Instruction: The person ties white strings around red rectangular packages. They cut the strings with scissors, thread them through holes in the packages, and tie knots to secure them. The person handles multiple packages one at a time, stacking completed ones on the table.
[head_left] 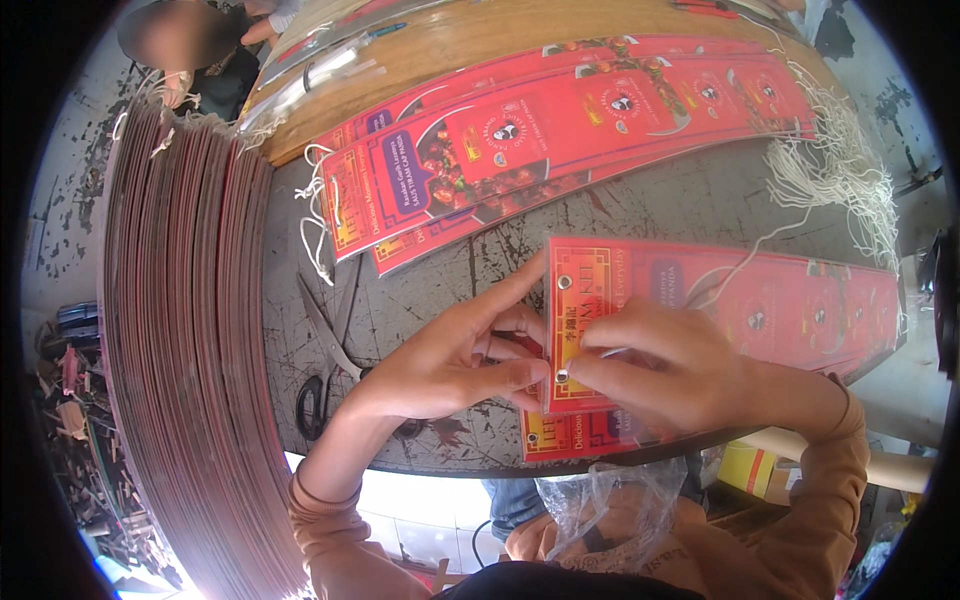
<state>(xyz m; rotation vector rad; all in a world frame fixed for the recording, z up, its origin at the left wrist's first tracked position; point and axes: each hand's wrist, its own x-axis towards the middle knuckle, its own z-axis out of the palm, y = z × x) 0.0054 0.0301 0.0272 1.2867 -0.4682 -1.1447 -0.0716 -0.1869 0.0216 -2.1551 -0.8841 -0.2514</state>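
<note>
My left hand [455, 352] pinches the left edge of a long red printed card strip [740, 305] near its lower metal eyelet [562, 376]. Pressed on the same end, my right hand [665, 370] has its fingertips at that eyelet and pinches a thin white string. A second eyelet [564, 283] sits at the strip's upper corner. The strip lies on top of more strips like it on the dark cracked table [640, 215].
Scissors [330, 360] lie left of my left hand. A tall stack of red strips [190, 330] fills the left side. More strips [560, 130] fan across the far table, and white strings [845, 185] lie at the right. Another person [190, 50] sits at top left.
</note>
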